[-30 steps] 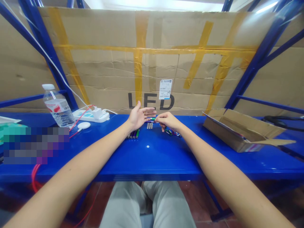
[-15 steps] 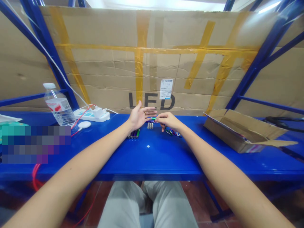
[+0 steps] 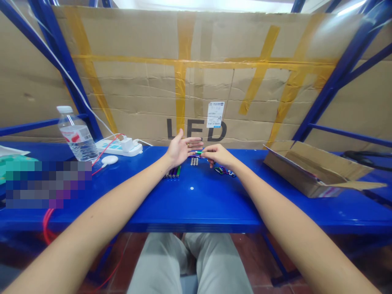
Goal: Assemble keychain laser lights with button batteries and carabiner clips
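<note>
My right hand (image 3: 217, 153) pinches a slim green tube (image 3: 199, 152) between thumb and fingertips, holding it roughly level above the blue table. Close by on the left, my left hand (image 3: 184, 148) is open, its fingers stretched toward the tube and its thumb up. Whether the tube's tip touches those fingers I cannot tell. Under the left wrist lies a row of dark and green tubes (image 3: 174, 173) with metallic ends, partly hidden by the arm. Small silver button-like pieces (image 3: 194, 161) stand in rows between the hands. Coloured carabiner-like clips (image 3: 224, 171) lie below the right hand.
At the right of the blue table (image 3: 196, 208) stands an open cardboard box (image 3: 306, 171). A water bottle (image 3: 78, 136), a white power strip (image 3: 122, 148) and a round white charger (image 3: 110, 160) with a red cable are at the left. A large cardboard sheet (image 3: 147, 94) closes off the back.
The view has shifted very slightly. Both hands keep nearly the same pose, with the green tube still pinched in the right hand.
</note>
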A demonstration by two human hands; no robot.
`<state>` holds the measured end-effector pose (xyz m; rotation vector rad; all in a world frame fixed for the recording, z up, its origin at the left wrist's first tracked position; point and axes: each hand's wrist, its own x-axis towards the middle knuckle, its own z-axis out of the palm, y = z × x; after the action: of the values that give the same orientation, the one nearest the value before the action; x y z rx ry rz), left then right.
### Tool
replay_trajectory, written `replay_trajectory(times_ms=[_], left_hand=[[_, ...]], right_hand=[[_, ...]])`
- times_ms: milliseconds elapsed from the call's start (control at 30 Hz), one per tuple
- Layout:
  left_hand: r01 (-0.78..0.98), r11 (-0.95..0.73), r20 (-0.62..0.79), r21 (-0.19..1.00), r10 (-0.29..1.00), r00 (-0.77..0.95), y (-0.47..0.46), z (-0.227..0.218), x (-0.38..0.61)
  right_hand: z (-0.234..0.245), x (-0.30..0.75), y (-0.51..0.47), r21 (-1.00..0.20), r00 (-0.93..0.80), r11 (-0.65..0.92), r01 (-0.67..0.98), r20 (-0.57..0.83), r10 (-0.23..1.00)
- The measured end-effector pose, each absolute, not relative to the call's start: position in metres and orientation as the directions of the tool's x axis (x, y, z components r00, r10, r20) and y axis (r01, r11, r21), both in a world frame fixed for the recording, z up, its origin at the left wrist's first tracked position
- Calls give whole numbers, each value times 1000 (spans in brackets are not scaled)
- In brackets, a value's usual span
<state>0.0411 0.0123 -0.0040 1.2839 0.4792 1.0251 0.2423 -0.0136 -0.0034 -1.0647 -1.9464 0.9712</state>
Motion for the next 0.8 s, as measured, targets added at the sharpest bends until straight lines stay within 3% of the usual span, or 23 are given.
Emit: replay_trajectory(times_ms=[133, 233, 333, 567, 800], left_hand=[[-261, -135, 246, 956, 856, 456, 17, -5, 42], [-19, -308, 294, 951, 884, 364, 21, -8, 42], [158, -445, 357, 882, 848, 391, 21, -10, 41], [208, -482, 357, 851, 822, 445, 21, -12, 41], [264, -503, 417, 823, 851, 321, 25, -16, 42]], right_hand=[[-1, 242, -15, -840, -383, 381, 386, 230, 895], [-2, 243, -13, -824, -353, 378, 422, 235, 906], [-5, 245, -9, -801, -333, 384, 460, 245, 911], [-7, 248, -5, -776, -375, 438, 454, 279, 884], [-12, 258, 7, -916, -309, 297, 271, 210, 928]])
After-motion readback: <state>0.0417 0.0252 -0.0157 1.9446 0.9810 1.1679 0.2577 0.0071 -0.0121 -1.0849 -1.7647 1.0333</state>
